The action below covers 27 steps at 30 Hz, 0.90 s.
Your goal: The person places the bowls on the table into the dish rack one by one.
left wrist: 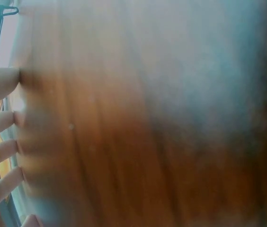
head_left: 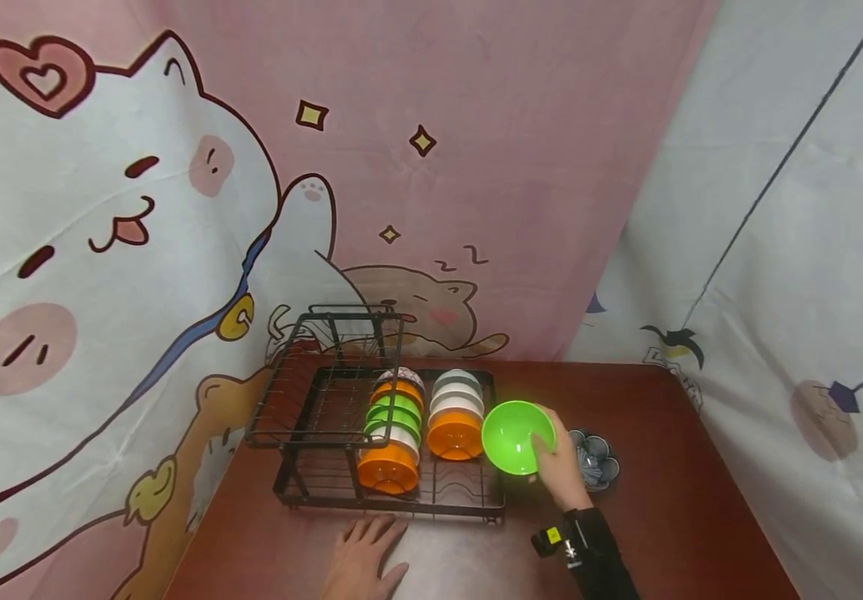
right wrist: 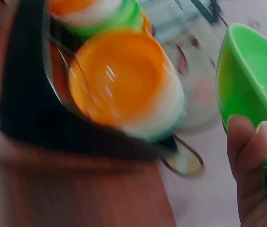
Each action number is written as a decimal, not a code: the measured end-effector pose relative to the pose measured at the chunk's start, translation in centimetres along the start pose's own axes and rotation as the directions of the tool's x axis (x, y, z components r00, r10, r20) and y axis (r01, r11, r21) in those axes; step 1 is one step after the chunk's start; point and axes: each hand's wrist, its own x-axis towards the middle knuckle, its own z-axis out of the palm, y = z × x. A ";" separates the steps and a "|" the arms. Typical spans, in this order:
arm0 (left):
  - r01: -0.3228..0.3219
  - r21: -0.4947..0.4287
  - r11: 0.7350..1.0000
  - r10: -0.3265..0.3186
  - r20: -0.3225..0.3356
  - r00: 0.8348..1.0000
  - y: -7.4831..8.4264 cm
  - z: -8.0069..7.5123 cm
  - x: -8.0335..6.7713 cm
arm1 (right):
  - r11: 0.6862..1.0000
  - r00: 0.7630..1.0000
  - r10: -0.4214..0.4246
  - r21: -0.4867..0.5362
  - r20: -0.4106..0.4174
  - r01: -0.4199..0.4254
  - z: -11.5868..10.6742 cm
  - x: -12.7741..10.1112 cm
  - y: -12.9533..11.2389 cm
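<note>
My right hand (head_left: 561, 467) grips a green bowl (head_left: 517, 437) by its rim, tilted on edge, just right of the black wire dish rack (head_left: 311, 492). In the right wrist view my thumb (right wrist: 247, 142) presses the green bowl (right wrist: 249, 90) beside an orange bowl (right wrist: 119, 75) standing in the rack. Two rows of bowls stand on edge in the rack: an orange, white and green row (head_left: 394, 433) and an orange and white row (head_left: 456, 412). My left hand (head_left: 364, 562) lies flat on the brown table (head_left: 664, 517) in front of the rack, fingers (left wrist: 1, 123) spread.
A small patterned dish (head_left: 596, 458) lies on the table behind my right hand. Cartoon cat curtains (head_left: 177, 208) hang close behind the rack, and a pale curtain (head_left: 791, 292) hangs along the table's right side. The rack's left half holds no bowls.
</note>
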 end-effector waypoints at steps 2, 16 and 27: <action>-0.004 0.000 1.000 0.004 -0.002 1.000 0.0 0.2 0.1 | 1.000 0.999 0.003 -0.027 0.033 -0.002 1.3 -0.3 0.0; -0.293 -0.415 0.861 0.074 -0.468 0.881 9.5 -10.2 4.3 | 0.999 0.997 -0.034 -0.026 0.074 0.036 3.3 -0.3 -0.5; -0.249 -0.746 0.618 0.006 -0.312 0.950 12.0 -10.5 10.4 | 0.973 0.977 -0.187 -0.116 0.101 0.198 4.3 -1.0 -0.1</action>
